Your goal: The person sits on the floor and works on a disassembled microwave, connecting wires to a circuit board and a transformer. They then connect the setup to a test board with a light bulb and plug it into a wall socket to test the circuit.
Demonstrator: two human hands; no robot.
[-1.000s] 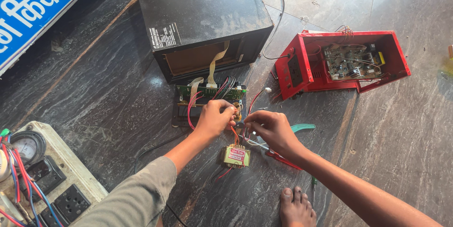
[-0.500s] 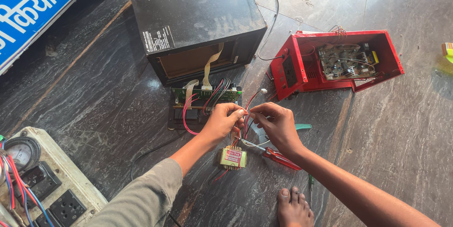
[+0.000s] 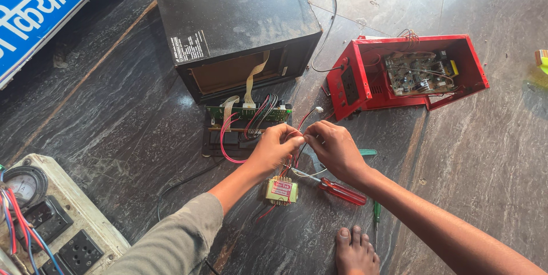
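**Operator:** Head view, status of both hands?

**Inspector:** Left hand (image 3: 275,148) and right hand (image 3: 335,148) meet above the dark stone floor (image 3: 103,115), fingertips almost touching. Each grip is pinched together on the thin wires (image 3: 297,158) (red, white and dark strands) that run between them. The strands are too fine to tell which one each hand holds.

**Operator:** Location of the wires?

**Inspector:** They hang from the pinch point down to the small transformer (image 3: 281,190), which lies on the floor just below the hands and carries a red label. Other strands lead up toward the green circuit board (image 3: 248,113).

**Operator:** Surrounding components?

**Inspector:** That board stands on edge on a black panel, joined by flat ribbon cables to the open black casing (image 3: 234,18) behind it. A red metal enclosure (image 3: 365,81) lies on its side to the right, with a second circuit board (image 3: 419,72) exposed inside. A red-handled screwdriver (image 3: 341,191) lies partly under the right wrist; a green-handled screwdriver (image 3: 376,213) lies near it. A bare foot (image 3: 355,252) rests at the bottom edge. At lower left sits a white test board (image 3: 57,223) (sockets, dial gauge, coloured leads).
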